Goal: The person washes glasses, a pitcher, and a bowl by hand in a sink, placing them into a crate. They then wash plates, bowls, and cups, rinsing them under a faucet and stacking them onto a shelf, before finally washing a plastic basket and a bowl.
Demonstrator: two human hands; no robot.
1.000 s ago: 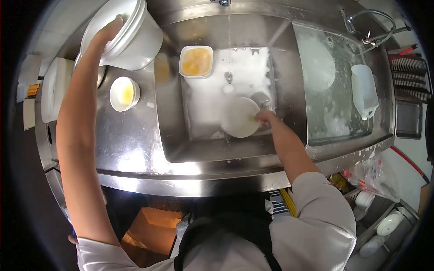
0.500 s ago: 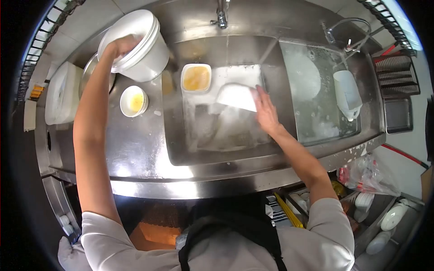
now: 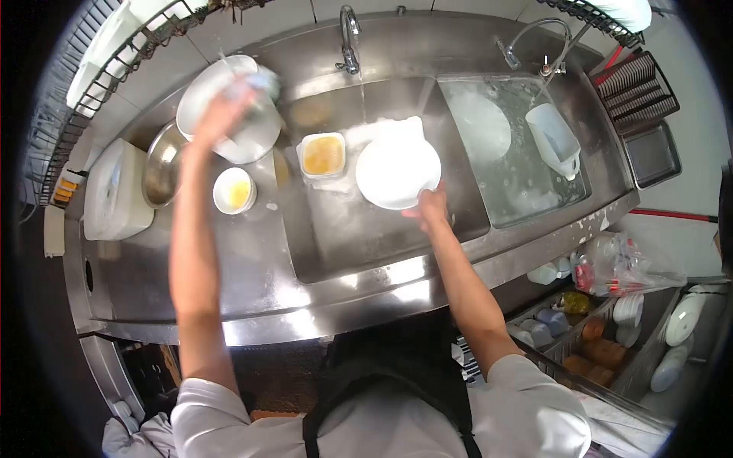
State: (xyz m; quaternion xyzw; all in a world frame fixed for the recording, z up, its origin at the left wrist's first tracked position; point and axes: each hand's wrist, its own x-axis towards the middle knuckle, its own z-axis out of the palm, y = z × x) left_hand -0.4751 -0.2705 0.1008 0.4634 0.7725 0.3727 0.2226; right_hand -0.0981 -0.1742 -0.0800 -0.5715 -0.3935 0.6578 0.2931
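My right hand (image 3: 430, 208) grips the near edge of a white plate (image 3: 397, 172), held over the middle sink. Above the white bucket (image 3: 256, 136) at the upper left, my left hand (image 3: 225, 113) is blurred, with a pale bluish cloth or sponge (image 3: 263, 82) at its fingers. Beside the plate in the sink stands a square tub (image 3: 324, 156) with yellow-orange contents. A small white bowl (image 3: 234, 191) with something yellow in it sits on the counter below the bucket.
Water runs from the middle tap (image 3: 349, 46). The right sink (image 3: 519, 191) holds water, a round white item (image 3: 481, 126) and a white jug (image 3: 553, 141). A metal bowl (image 3: 163, 164) and a white container (image 3: 118, 191) stand at the left. Wire racks (image 3: 99, 95) hang above.
My left hand has come up out of the bucket with the bluish item. The plate in my right hand has turned to show its round face, and the view has shifted.
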